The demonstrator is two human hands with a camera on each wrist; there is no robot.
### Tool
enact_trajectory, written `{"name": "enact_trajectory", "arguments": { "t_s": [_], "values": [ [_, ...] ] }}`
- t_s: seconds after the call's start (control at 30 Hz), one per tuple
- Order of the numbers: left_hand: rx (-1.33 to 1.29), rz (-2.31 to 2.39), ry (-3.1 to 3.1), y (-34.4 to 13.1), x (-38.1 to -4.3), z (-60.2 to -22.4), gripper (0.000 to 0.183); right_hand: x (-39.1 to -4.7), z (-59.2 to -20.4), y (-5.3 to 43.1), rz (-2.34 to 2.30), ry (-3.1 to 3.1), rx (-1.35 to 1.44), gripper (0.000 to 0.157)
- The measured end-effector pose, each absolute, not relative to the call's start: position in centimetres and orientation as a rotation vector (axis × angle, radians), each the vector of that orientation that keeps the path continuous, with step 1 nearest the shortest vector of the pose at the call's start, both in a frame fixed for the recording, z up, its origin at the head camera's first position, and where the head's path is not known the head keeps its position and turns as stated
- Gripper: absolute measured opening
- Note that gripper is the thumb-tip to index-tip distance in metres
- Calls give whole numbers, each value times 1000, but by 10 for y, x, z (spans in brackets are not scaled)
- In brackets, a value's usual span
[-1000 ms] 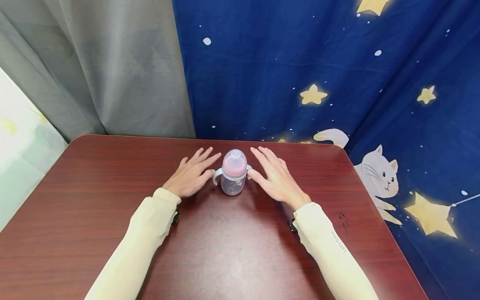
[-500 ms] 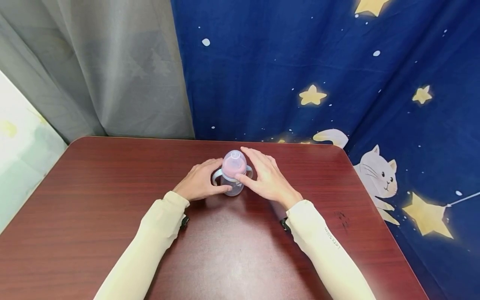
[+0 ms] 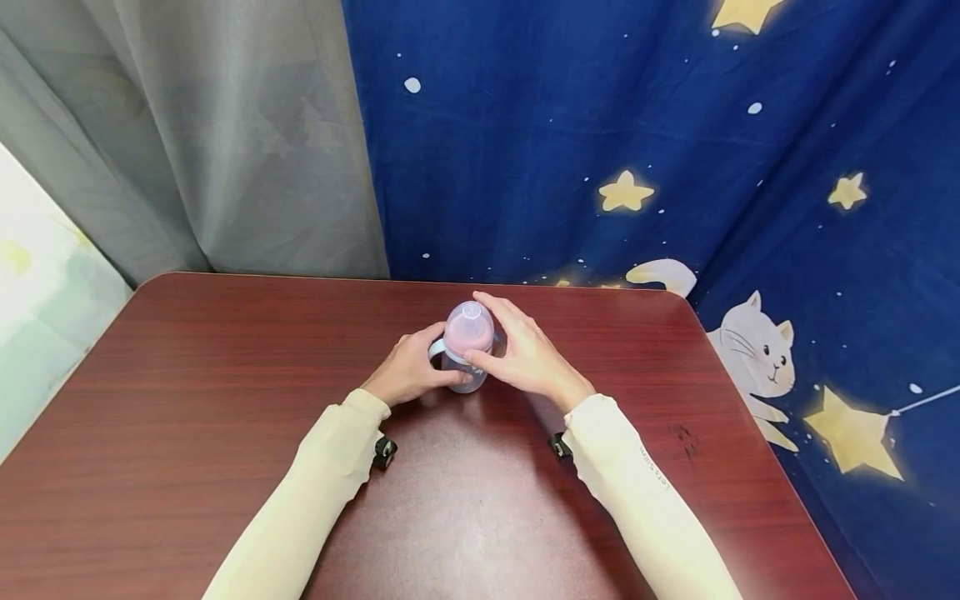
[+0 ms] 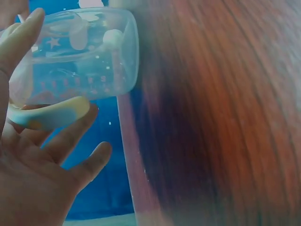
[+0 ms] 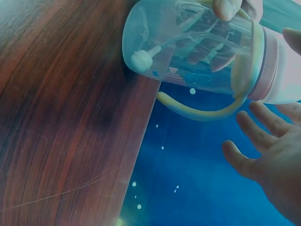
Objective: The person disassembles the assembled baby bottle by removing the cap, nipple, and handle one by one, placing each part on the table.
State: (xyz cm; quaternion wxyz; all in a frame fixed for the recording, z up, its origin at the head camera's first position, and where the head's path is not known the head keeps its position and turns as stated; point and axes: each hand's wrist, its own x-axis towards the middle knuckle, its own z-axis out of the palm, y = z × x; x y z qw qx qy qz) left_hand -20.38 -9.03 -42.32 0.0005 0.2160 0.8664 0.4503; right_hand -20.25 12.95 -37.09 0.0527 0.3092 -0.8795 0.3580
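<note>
A clear baby bottle (image 3: 469, 333) stands upright on the table, with a pink top under a transparent dome cap and two pale blue-yellow side handles. My left hand (image 3: 408, 371) holds its body, thumb across the front and fingers behind, as also seen through the clear wall in the right wrist view. The left handle (image 4: 51, 115) passes between that hand and the bottle. Higher up, my right hand (image 3: 528, 354) grips around the cap end, thumb at the front of the collar and index finger behind the dome. The right handle (image 5: 202, 113) hangs free of the fingers.
The dark red wooden table (image 3: 247, 375) ends just beyond the bottle at its back edge. Behind it hang a grey curtain (image 3: 285, 167) and a blue star-patterned curtain (image 3: 510, 150). A black wrist device (image 3: 384, 452) shows under the left sleeve.
Both hands have moved inward from either side of the bottle and taken hold of it, the left on the body, the right near the cap. The bottle has stayed in place.
</note>
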Motion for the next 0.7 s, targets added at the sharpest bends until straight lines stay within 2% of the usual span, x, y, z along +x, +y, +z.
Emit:
{"name": "enact_trajectory", "arguments": {
  "t_s": [0.27,0.7],
  "values": [
    [689,1433,2696,-90,-205,-422,62,-202,-368,129,1087,-2696,891,68],
    [765,1495,2701,-94,-209,-409,67,-201,-360,140,1155,-2694,799,70]
  ]
}}
